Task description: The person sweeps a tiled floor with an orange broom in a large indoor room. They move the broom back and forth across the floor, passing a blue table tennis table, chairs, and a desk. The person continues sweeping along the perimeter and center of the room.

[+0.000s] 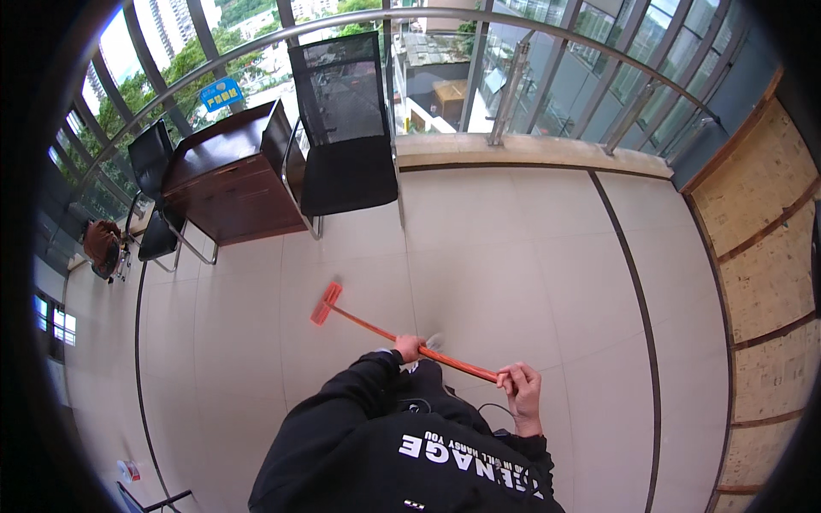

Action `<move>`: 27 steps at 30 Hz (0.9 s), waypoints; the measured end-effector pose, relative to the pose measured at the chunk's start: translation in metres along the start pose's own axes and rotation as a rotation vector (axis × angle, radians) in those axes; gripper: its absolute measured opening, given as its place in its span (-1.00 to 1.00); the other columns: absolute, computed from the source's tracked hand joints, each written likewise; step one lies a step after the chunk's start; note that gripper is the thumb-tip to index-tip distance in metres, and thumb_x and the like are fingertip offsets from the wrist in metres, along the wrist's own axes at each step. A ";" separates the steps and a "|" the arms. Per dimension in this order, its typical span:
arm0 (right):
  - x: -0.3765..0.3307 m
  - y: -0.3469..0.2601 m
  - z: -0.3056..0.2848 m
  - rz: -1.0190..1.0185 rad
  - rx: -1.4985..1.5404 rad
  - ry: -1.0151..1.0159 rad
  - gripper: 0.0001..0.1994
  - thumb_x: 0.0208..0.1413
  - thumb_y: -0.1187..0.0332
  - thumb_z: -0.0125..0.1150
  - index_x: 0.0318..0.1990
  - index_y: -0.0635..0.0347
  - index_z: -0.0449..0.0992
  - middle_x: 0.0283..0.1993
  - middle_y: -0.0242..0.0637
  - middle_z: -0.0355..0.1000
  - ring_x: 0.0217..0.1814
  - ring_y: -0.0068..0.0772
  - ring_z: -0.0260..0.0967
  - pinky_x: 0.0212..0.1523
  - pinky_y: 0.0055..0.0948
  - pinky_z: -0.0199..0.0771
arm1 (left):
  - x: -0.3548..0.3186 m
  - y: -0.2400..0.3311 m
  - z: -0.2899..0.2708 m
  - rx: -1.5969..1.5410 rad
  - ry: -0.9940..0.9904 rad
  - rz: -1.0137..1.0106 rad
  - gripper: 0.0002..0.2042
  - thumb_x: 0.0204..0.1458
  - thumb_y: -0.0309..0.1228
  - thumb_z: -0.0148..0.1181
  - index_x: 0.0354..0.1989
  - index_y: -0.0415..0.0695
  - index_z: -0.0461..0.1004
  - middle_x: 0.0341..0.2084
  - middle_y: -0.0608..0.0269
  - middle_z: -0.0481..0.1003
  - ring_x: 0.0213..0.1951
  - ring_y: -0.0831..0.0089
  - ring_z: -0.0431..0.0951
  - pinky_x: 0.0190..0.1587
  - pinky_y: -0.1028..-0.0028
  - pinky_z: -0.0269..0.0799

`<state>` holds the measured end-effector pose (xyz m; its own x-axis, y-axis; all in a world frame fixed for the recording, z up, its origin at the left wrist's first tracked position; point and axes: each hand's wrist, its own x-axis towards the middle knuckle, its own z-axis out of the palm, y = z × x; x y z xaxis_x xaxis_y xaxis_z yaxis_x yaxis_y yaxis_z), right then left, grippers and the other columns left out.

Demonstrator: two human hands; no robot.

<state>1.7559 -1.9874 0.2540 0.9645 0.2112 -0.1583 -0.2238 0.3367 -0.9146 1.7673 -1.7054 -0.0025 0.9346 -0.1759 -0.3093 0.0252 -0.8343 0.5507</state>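
Head view (only one): the long-handled tool (pixel 453 362) runs diagonally low in front of the person, its flat red head (pixel 325 304) down at the floor (pixel 513 274), ahead & to the left; the shaft is orange-red. L hand (pixel 409 347) is wrapped round the shaft approx. midway; R hand (pixel 520 389) has its fingers curled in on the top end, more of a pinch, tho the exact finger contact is too small to tell. Handling, my guess: light overall, stiff thin shaft, poss. a bit slick b/c it looks smooth; nothing fragile, but the head prob. swings wide if only the top end is held. Best hold: both hands on the shaft, well apart, as now; avoid the head. Around it: a shoe (pixel 434 341) just beside the shaft near L hand, so a foot could get knocked; a thin dark cord (pixel 496 407) loops by the R forearm, might snag. Farther fwd, black mesh chair (pixel 346 171) w/ metal legs, brown desk (pixel 235 197) & a second chair (pixel 158 235) block the way fwd-left; behind them, metal handrail (pixel 389 14) w/ glass. Far right: tan panels (pixel 765 291) along the edge.
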 end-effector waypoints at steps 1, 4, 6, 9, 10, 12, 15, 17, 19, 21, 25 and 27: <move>0.004 -0.001 0.001 0.035 -0.004 -0.043 -0.76 0.16 0.43 -0.02 -0.44 0.43 0.48 -0.69 -0.40 0.22 -0.66 -0.63 0.12 -0.55 -0.63 0.17 | 0.000 -0.001 -0.004 0.003 0.035 0.001 -0.78 -0.20 -0.15 0.26 -0.42 0.05 0.51 -0.50 0.18 0.53 -0.37 0.14 0.53 -0.34 0.17 0.39; 0.015 -0.021 -0.006 0.042 -0.072 0.039 -0.79 0.12 0.47 0.01 -0.47 0.43 0.47 -0.68 -0.40 0.23 -0.65 -0.66 0.09 -0.58 -0.66 0.07 | 0.020 0.016 -0.016 -0.049 -0.015 0.119 -0.80 -0.17 -0.20 0.23 -0.38 0.04 0.48 -0.44 0.22 0.49 -0.27 0.16 0.49 -0.29 0.16 0.34; 0.026 -0.042 -0.019 -0.025 -0.075 0.105 -0.80 0.11 0.47 0.00 -0.48 0.42 0.45 -0.67 -0.39 0.23 -0.66 -0.67 0.08 -0.60 -0.66 0.04 | 0.046 0.043 -0.021 -0.096 -0.022 0.240 -0.83 -0.18 -0.29 0.20 -0.36 0.04 0.46 -0.41 0.24 0.46 -0.21 0.17 0.45 -0.25 0.16 0.31; 0.044 -0.083 -0.042 -0.201 -0.141 0.213 -0.74 0.15 0.44 -0.07 -0.57 0.35 0.36 -0.74 -0.45 0.09 -0.70 -0.66 -0.01 -0.59 -0.62 0.05 | 0.100 0.099 -0.031 -0.131 -0.064 0.432 -0.80 -0.23 -0.48 0.12 -0.36 0.05 0.44 -0.39 0.28 0.42 -0.18 0.20 0.43 -0.20 0.19 0.27; 0.051 -0.097 -0.047 -0.275 -0.153 0.219 -0.71 0.16 0.42 -0.10 -0.59 0.32 0.33 -0.76 -0.47 0.03 -0.72 -0.65 -0.05 -0.59 -0.60 0.06 | 0.121 0.119 -0.036 -0.168 -0.111 0.452 -0.79 -0.24 -0.53 0.08 -0.37 0.03 0.44 -0.39 0.27 0.41 -0.17 0.20 0.42 -0.19 0.20 0.26; 0.068 -0.120 -0.056 -0.390 -0.188 0.309 -0.70 0.18 0.41 -0.14 -0.62 0.28 0.27 -0.78 -0.49 -0.05 -0.73 -0.63 -0.08 -0.58 -0.56 0.08 | 0.161 0.156 -0.048 -0.218 -0.137 0.524 -0.77 -0.25 -0.60 0.04 -0.38 0.00 0.42 -0.39 0.25 0.40 -0.18 0.19 0.43 -0.19 0.20 0.26; 0.097 -0.142 -0.060 -0.499 -0.220 0.428 -0.69 0.20 0.40 -0.18 -0.63 0.22 0.22 -0.78 -0.51 -0.10 -0.74 -0.62 -0.12 -0.56 -0.52 0.11 | 0.213 0.191 -0.070 -0.264 -0.094 0.599 -0.76 -0.25 -0.65 -0.01 -0.37 -0.06 0.40 -0.41 0.16 0.42 -0.31 0.07 0.45 -0.30 0.19 0.35; 0.119 -0.143 -0.059 -0.525 -0.253 0.459 -0.68 0.22 0.38 -0.20 -0.62 0.19 0.21 -0.78 -0.51 -0.09 -0.73 -0.62 -0.11 -0.53 -0.50 0.13 | 0.243 0.195 -0.086 -0.206 -0.128 0.621 -0.78 -0.23 -0.65 -0.02 -0.39 -0.07 0.39 -0.40 0.16 0.43 -0.30 0.08 0.46 -0.30 0.20 0.36; 0.141 -0.136 -0.054 -0.521 -0.311 0.441 -0.68 0.24 0.34 -0.21 -0.60 0.16 0.21 -0.76 -0.51 -0.08 -0.72 -0.62 -0.09 -0.49 -0.48 0.17 | 0.272 0.184 -0.101 -0.137 -0.158 0.623 -0.80 -0.22 -0.63 -0.02 -0.40 -0.07 0.40 -0.41 0.16 0.43 -0.30 0.08 0.46 -0.31 0.20 0.36; 0.162 -0.130 -0.051 -0.448 -0.340 0.405 -0.67 0.27 0.31 -0.22 -0.55 0.19 0.27 -0.74 -0.50 -0.03 -0.68 -0.60 -0.01 -0.36 -0.42 0.26 | 0.296 0.169 -0.112 -0.075 -0.191 0.582 -0.82 -0.20 -0.61 -0.01 -0.41 -0.06 0.41 -0.44 0.18 0.45 -0.28 0.10 0.47 -0.29 0.20 0.36; 0.207 -0.128 -0.051 -0.375 -0.350 0.350 -0.66 0.29 0.27 -0.21 -0.49 0.24 0.33 -0.73 -0.47 0.04 -0.62 -0.56 0.13 -0.19 -0.36 0.30 | 0.331 0.150 -0.125 -0.045 -0.088 0.493 -0.83 -0.21 -0.61 0.00 -0.46 -0.05 0.41 -0.45 0.19 0.45 -0.23 0.15 0.46 -0.24 0.22 0.33; 0.223 -0.137 -0.060 -0.357 -0.356 0.353 -0.66 0.29 0.27 -0.22 -0.49 0.25 0.34 -0.73 -0.47 0.07 -0.62 -0.57 0.15 -0.19 -0.37 0.30 | 0.344 0.152 -0.126 -0.041 -0.024 0.489 -0.84 -0.21 -0.61 0.00 -0.47 -0.05 0.40 -0.46 0.19 0.45 -0.22 0.16 0.46 -0.23 0.22 0.32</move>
<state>2.0105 -2.0417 0.3218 0.9730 -0.1953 0.1228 0.1233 -0.0098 -0.9923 2.1375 -1.8268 0.0725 0.8320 -0.5542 -0.0246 -0.3999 -0.6298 0.6659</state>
